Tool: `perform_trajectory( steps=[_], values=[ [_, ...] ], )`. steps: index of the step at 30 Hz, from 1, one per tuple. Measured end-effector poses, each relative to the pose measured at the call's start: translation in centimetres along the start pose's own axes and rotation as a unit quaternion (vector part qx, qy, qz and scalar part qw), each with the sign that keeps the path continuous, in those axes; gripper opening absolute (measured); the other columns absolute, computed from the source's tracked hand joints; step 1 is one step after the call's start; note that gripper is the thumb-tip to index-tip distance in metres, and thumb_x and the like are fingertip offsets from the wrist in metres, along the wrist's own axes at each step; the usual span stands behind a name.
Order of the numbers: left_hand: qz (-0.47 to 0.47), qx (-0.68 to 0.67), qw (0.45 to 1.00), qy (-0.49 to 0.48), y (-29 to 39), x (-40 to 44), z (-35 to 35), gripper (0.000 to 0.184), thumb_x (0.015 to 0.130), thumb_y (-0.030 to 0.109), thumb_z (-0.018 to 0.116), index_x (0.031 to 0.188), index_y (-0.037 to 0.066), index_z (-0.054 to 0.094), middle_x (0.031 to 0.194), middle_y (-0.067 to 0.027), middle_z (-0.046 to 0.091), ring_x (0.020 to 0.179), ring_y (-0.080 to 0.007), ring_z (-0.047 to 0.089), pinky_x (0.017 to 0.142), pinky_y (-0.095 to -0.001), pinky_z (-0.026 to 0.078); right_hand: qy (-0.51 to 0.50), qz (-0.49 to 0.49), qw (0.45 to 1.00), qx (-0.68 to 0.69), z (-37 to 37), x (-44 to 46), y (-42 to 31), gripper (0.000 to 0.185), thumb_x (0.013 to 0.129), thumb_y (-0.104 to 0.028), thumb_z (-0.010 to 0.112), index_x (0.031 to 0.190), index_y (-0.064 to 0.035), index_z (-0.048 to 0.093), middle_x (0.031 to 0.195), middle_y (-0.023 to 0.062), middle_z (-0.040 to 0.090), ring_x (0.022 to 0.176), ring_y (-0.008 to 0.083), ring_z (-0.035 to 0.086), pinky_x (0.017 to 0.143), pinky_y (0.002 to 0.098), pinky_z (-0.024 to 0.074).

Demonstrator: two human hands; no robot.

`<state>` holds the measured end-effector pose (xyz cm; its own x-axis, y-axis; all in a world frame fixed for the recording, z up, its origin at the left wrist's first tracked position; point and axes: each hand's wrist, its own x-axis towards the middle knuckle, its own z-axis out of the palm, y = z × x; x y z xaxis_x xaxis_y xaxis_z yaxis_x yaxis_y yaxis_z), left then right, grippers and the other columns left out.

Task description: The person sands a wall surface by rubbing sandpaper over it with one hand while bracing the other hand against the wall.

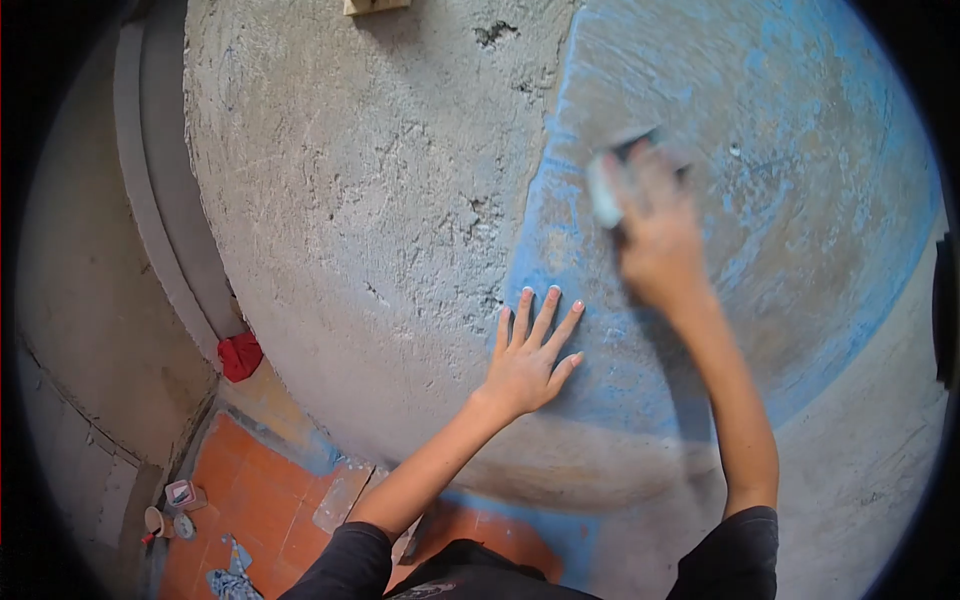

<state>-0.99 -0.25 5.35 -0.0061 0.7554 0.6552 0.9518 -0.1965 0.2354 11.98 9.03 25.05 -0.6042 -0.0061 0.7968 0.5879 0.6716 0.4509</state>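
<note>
My left hand point(527, 370) lies flat on the wall, fingers spread, near the lower left corner of the blue painted area point(575, 225). Nothing is in it. Higher and to the right, my right hand point(662, 235) grips what looks like a sanding block point(604, 192), pale with a dark part. Motion smears both the hand and the block. The block is against or close to the blue area, where grey shows through worn streaks. Left of that area the wall point(390, 190) is bare, rough grey plaster with pits.
Orange floor tiles point(245, 500) lie below, dusted with blue near the wall. A red cloth or bag point(240, 357) sits at the wall's left edge. Small containers point(185, 494) and a patterned rag point(235, 580) are on the floor. A wooden piece point(377, 5) juts out at the top.
</note>
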Motion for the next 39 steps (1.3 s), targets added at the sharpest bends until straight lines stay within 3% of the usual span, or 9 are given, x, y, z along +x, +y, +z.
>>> perform_trajectory(
  steps=[4, 8, 12, 17, 20, 23, 29, 33, 39],
  values=[
    [0.002, 0.008, 1.000, -0.011, -0.5, -1.7, 1.3, 0.069, 0.102, 0.050, 0.044, 0.161, 0.022, 0.022, 0.167, -0.0203, 0.009, 0.150, -0.0515, 0.004, 0.116, -0.0665, 0.011, -0.153, -0.077, 0.982, 0.079, 0.7, -6.1, -2.8, 0.071, 0.083, -0.022, 0.071, 0.150, -0.0249, 0.046, 0.156, 0.0146, 0.041, 0.141, 0.0327, 0.042, 0.117, 0.0553, 0.0286],
    [-0.010, 0.005, 0.999, -0.036, -0.5, -3.1, 2.3, 0.070, 0.102, 0.049, 0.044, 0.161, 0.020, 0.022, 0.167, -0.0208, 0.009, 0.150, -0.0516, 0.004, 0.116, -0.0665, 0.011, -0.062, 0.101, 0.992, -0.029, 0.5, -7.4, -4.2, 0.071, 0.083, -0.028, 0.071, 0.150, -0.0226, 0.047, 0.155, 0.0130, 0.043, 0.143, 0.0291, 0.041, 0.115, 0.0521, 0.0317],
    [-0.019, 0.001, 0.998, -0.055, -1.1, -4.5, 2.8, 0.071, 0.102, 0.048, 0.046, 0.161, 0.016, 0.023, 0.167, -0.0211, 0.009, 0.150, -0.0509, 0.004, 0.116, -0.0666, 0.011, -0.112, 0.004, 0.993, 0.046, 3.5, -12.5, -7.4, 0.074, 0.084, -0.029, 0.071, 0.152, -0.0237, 0.043, 0.156, 0.0124, 0.042, 0.142, 0.0302, 0.040, 0.114, 0.0512, 0.0313],
    [-0.050, -0.025, 0.996, -0.067, -0.8, -5.6, 2.7, 0.069, 0.101, 0.041, 0.047, 0.160, 0.012, 0.024, 0.166, -0.0215, 0.011, 0.151, -0.0494, 0.005, 0.116, -0.0657, 0.012, -0.084, 0.151, 0.985, 0.031, 2.6, -11.7, -8.1, 0.072, 0.083, -0.025, 0.072, 0.150, -0.0202, 0.047, 0.149, 0.0180, 0.048, 0.138, 0.0355, 0.044, 0.112, 0.0541, 0.0320],
    [-0.058, -0.044, 0.997, -0.037, -1.6, -6.6, 3.5, 0.068, 0.100, 0.030, 0.050, 0.159, 0.010, 0.024, 0.166, -0.0214, 0.013, 0.151, -0.0490, 0.010, 0.116, -0.0636, 0.015, -0.109, 0.218, 0.965, 0.093, 7.5, -19.4, -14.0, 0.078, 0.080, -0.022, 0.072, 0.152, -0.0200, 0.043, 0.148, 0.0210, 0.047, 0.139, 0.0377, 0.042, 0.113, 0.0549, 0.0299],
    [-0.069, -0.073, 0.995, 0.011, -2.4, -7.3, 3.8, 0.071, 0.094, 0.015, 0.052, 0.159, 0.006, 0.025, 0.165, -0.0222, 0.018, 0.149, -0.0502, 0.017, 0.117, -0.0612, 0.019, -0.091, 0.228, 0.966, 0.086, 6.3, -17.4, -13.4, 0.080, 0.079, -0.021, 0.070, 0.154, -0.0174, 0.040, 0.148, 0.0229, 0.046, 0.139, 0.0402, 0.041, 0.114, 0.0553, 0.0282],
    [-0.058, -0.105, 0.993, 0.008, -2.8, -7.3, 4.2, 0.073, 0.092, 0.001, 0.050, 0.159, 0.004, 0.022, 0.164, -0.0264, 0.013, 0.150, -0.0509, 0.009, 0.119, -0.0573, 0.014, -0.060, 0.278, 0.956, 0.068, 7.0, -16.2, -14.0, 0.075, 0.083, -0.021, 0.065, 0.154, -0.0158, 0.040, 0.147, 0.0240, 0.047, 0.138, 0.0437, 0.041, 0.114, 0.0573, 0.0275],
    [-0.043, -0.127, 0.991, 0.019, -3.2, -7.4, 4.5, 0.074, 0.089, -0.001, 0.049, 0.158, 0.005, 0.025, 0.165, -0.0248, 0.015, 0.149, -0.0517, 0.010, 0.119, -0.0577, 0.016, -0.074, 0.301, 0.948, 0.076, 11.1, -25.1, -18.3, 0.070, 0.085, -0.019, 0.063, 0.152, -0.0162, 0.044, 0.144, 0.0252, 0.049, 0.137, 0.0450, 0.042, 0.113, 0.0595, 0.0279],
    [-0.040, -0.147, 0.988, 0.027, -2.4, -7.2, 4.7, 0.072, 0.090, -0.005, 0.047, 0.158, 0.006, 0.026, 0.163, -0.0301, 0.009, 0.149, -0.0537, 0.005, 0.120, -0.0572, 0.012, -0.018, 0.317, 0.945, 0.083, 7.4, -17.7, -12.8, 0.076, 0.085, -0.018, 0.064, 0.156, -0.0180, 0.036, 0.151, 0.0259, 0.041, 0.140, 0.0457, 0.038, 0.116, 0.0577, 0.0263]
  ],
)
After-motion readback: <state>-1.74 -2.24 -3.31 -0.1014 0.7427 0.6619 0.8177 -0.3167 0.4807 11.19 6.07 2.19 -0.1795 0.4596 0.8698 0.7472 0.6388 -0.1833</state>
